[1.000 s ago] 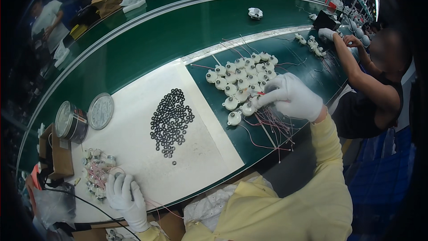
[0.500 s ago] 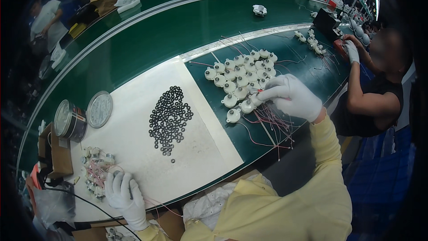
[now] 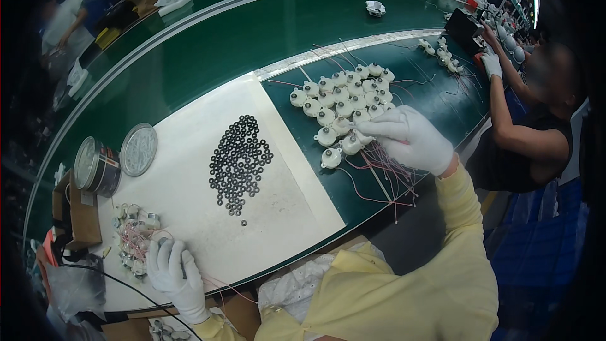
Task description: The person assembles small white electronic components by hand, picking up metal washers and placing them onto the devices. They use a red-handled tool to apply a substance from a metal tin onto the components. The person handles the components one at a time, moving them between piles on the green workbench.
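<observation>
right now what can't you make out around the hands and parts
All in the head view:
Right hand: its own fingers hide whether the tips hold anything.
White round parts: that hand covers some of them.
Left hand: its back hides the palm and any grip.
Left sleeve: cut off by the lower edge.
Black rings: too small to show fine detail.

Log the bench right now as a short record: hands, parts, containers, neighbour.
Left hand: gloved, by pink-wired parts; grip unclear
Right hand: gloved, at the cluster of white round parts; grip unclear
Black rings: spread on white sheet, one apart at the near end
Tin: at left, round lid beside it
Co-worker: at right, near black box
</observation>
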Demonstrator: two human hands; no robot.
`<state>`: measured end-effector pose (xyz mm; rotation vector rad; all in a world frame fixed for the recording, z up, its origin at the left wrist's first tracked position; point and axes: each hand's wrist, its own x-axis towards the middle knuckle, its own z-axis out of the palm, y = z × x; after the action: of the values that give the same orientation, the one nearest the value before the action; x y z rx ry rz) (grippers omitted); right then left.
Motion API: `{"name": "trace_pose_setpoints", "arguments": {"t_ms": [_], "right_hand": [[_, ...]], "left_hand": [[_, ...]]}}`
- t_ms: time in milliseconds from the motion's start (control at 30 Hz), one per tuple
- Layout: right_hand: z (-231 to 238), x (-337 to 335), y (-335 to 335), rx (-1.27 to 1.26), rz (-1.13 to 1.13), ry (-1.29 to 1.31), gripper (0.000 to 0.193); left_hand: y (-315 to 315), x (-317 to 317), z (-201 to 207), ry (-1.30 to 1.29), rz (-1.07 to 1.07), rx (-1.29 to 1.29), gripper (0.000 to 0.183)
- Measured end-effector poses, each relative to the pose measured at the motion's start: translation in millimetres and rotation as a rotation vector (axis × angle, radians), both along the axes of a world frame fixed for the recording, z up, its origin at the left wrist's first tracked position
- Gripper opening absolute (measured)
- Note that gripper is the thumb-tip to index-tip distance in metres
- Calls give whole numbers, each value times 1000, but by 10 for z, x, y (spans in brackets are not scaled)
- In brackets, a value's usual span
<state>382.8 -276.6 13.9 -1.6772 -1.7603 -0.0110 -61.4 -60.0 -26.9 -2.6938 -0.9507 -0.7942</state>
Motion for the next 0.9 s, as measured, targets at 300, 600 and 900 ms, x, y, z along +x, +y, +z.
{"name": "trace_pose_setpoints", "arguments": {"t_ms": [300,600,900], "right_hand": [[-23,-85,141,-21,-32,-34,48],[-108,-103,138,-74,8,79,47],[-62,-132,36,-5,9,35,45]], "left_hand": [[17,16,16,-1,-24,26,21],[4,19,38,19,-17,-43,22],[-7,11,30,24,-9,-15,21]]}}
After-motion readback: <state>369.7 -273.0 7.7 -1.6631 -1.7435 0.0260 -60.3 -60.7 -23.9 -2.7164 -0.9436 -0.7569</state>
